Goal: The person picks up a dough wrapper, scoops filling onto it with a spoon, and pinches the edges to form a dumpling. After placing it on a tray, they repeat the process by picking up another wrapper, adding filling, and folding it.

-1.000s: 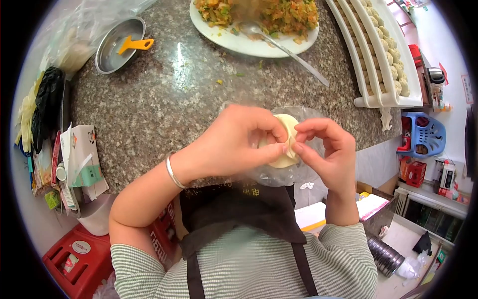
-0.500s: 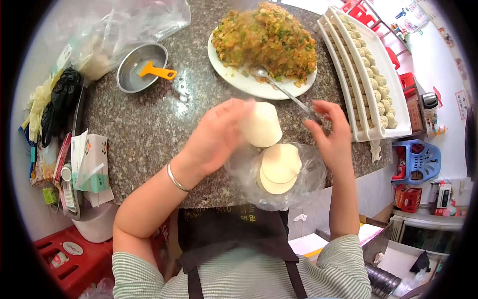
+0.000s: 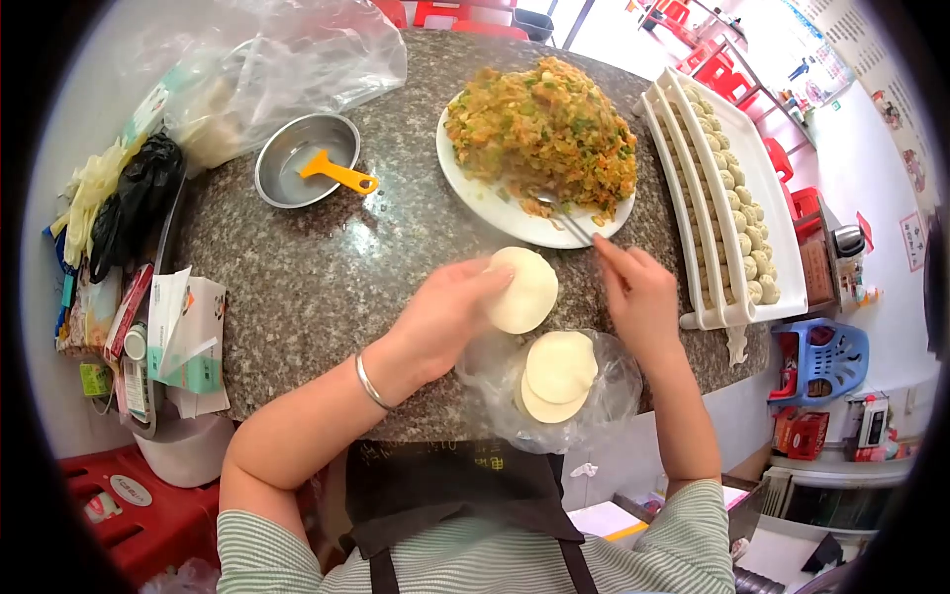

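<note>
My left hand [image 3: 450, 309] holds a round dough wrapper [image 3: 524, 290] by its left edge, the thumb lying over its face. With my right hand [image 3: 638, 297] I grip the handle of a metal spoon [image 3: 576, 228]. The spoon's bowl is in the chopped vegetable filling [image 3: 544, 134], at the near side of the heap. That filling is piled on a white oval plate [image 3: 475, 201]. Below my hands, more dough wrappers [image 3: 560, 367] lie stacked on a clear plastic bag [image 3: 618, 391].
Stacked white trays [image 3: 787, 243] of pleated dumplings [image 3: 737, 198] stand at the right. A metal bowl [image 3: 282, 158] with a yellow-handled scraper [image 3: 341, 173] sits at the left, near a plastic sheet [image 3: 297, 69]. A tissue box [image 3: 198, 327] and black gloves [image 3: 139, 203] are along the left edge.
My right hand has closed on the spoon handle, and the spoon's bowl has gone into the filling. My left hand still holds the wrapper. The camera view has shifted slightly.
</note>
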Demonstrator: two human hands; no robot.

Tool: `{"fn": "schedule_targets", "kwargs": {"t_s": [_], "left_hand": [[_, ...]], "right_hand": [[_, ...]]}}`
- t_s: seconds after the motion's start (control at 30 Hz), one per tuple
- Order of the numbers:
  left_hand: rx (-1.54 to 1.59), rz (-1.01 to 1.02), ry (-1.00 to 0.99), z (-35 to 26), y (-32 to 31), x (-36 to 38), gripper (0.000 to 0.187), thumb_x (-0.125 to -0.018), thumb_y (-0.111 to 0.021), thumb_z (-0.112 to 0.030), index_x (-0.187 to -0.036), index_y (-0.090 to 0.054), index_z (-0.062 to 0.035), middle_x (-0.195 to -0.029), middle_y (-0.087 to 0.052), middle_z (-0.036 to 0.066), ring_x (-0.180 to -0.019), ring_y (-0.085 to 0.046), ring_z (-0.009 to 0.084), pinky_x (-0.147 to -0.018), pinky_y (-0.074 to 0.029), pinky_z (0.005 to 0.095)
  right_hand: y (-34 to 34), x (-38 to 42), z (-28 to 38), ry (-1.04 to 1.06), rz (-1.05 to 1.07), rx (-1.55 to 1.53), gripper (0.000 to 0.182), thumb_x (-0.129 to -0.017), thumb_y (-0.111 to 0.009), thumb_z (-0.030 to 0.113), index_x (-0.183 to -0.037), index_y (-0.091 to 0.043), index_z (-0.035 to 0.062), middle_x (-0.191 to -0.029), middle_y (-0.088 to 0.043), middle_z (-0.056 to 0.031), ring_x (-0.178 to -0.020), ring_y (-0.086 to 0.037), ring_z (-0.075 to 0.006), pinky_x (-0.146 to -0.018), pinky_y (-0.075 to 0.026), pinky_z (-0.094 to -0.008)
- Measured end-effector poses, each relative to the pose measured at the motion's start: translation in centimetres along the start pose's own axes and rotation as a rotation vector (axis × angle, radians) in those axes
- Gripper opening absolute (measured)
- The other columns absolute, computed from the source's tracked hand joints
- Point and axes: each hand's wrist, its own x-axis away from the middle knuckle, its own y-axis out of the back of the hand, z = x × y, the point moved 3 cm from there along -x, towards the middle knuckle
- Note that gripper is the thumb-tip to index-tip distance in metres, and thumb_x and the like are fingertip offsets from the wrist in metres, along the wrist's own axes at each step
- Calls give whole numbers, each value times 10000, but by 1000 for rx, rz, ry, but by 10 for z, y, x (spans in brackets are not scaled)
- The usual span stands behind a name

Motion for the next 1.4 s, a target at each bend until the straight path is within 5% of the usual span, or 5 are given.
{"fn": "schedule_targets", "kwargs": {"t_s": [0.33, 0.4, 0.43, 0.67, 1.4], "left_hand": [[29, -30, 10, 4, 1, 0, 357, -956, -500, -97, -1288, -477, 33, -1257, -589, 136, -1132, -603, 230, -967, -506, 359], [28, -36, -1, 3, 3, -4, 368, -961, -483, -98, -1304, -458, 33, -1285, -570, 144, -1155, -590, 243, -990, -492, 378], [63, -11, -31, 4, 7, -7, 387, -974, -470, -132, -1325, -436, 27, -1317, -545, 148, -1198, -555, 253, -1025, -456, 395], [333, 89, -97, -1, -3, -8, 477, -1021, -415, -303, -1391, -364, -8, -1414, -458, 147, -1330, -420, 263, -1132, -299, 424], [350, 60, -203, -12, -6, -1, 451, -1013, -441, -311, -1368, -403, -35, -1386, -490, 112, -1311, -445, 245, -1124, -314, 401]], "right_hand": [[6, 1, -9, -112, -48, -129, 242, -862, -620, 32, -1092, -694, 41, -728, -619, -154, -618, -591, -261, -606, -468, -342], [-6, 4, -13, -79, 21, -237, 268, -897, -603, 30, -1156, -673, 27, -776, -641, -98, -615, -518, -112, -573, -414, -252], [-4, 5, -7, -145, 51, -328, 235, -882, -608, 32, -1103, -687, 18, -768, -650, -167, -627, -591, -205, -621, -469, -304], [-12, 25, 8, -202, 38, -400, 265, -878, -616, 27, -1136, -678, 17, -735, -630, -133, -601, -547, -149, -584, -445, -289], [-6, 15, 27, -80, 118, -364, 272, -882, -596, 31, -1144, -668, 27, -768, -627, -169, -634, -587, -252, -621, -467, -336]]}}
